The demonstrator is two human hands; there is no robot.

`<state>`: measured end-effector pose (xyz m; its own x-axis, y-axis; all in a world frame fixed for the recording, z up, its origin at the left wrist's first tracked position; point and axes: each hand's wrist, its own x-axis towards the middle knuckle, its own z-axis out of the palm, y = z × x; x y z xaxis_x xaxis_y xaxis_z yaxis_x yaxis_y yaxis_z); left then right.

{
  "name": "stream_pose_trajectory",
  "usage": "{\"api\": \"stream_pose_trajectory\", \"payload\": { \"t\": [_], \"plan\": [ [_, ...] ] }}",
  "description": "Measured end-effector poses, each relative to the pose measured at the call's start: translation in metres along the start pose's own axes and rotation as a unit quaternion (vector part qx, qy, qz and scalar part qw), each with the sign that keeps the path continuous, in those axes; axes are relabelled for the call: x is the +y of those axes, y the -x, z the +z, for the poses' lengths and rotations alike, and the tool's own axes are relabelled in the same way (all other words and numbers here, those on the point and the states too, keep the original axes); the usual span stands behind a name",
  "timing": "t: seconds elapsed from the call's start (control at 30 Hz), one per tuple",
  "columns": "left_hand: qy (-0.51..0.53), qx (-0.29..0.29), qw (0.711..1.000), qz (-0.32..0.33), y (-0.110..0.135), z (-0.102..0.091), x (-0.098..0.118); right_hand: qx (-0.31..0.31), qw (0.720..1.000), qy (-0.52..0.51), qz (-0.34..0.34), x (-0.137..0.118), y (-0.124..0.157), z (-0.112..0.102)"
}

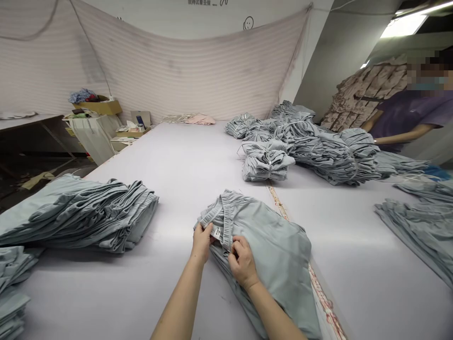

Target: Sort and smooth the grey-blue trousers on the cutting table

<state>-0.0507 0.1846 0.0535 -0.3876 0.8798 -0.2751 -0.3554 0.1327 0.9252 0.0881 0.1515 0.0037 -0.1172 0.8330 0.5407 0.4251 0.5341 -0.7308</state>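
A pair of grey-green pants [272, 241] with a gathered elastic waistband lies in front of me on the table. My left hand [202, 243] pinches the waistband's edge, close to a small white label [216, 232] sewn inside. Curled around the near side of the same waistband, my right hand [243, 262] grips the fabric with thumb and fingers. Below the top layer, more fabric of the same colour shows, and I cannot tell how many garments lie there.
Stacked matching garments [92, 215] lie at the left. Tied bundles [267, 160] are heaped at the back right, and loose garments [421, 226] lie at the right edge. A person in a purple top [406, 115] stands beyond the bundles. A cardboard box [101, 106] sits back left.
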Motion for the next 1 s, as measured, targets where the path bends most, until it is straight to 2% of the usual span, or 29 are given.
{"api": "stream_pose_trajectory", "payload": {
  "t": [0.33, 0.57, 0.77, 0.87, 1.0],
  "plan": [
    [-0.025, -0.003, 0.999, 0.024, 0.005, 0.007, 0.004, -0.007, 1.000, 0.015, -0.008, 0.001, 0.000, 0.001],
    [-0.138, 0.039, 0.986, 0.080, 0.002, 0.006, -0.004, -0.003, 0.999, 0.030, -0.011, 0.007, 0.003, 0.001],
    [-0.223, 0.073, 0.962, 0.137, 0.013, 0.015, 0.009, -0.007, 0.999, 0.040, -0.025, 0.011, 0.004, 0.000],
    [-0.221, 0.067, 0.962, 0.143, 0.016, 0.017, 0.013, -0.009, 0.999, 0.038, -0.023, 0.012, 0.004, -0.001],
    [-0.182, 0.072, 0.974, 0.118, 0.018, 0.010, 0.004, 0.010, 1.000, 0.009, 0.002, 0.013, 0.003, -0.001]
  ]
}}
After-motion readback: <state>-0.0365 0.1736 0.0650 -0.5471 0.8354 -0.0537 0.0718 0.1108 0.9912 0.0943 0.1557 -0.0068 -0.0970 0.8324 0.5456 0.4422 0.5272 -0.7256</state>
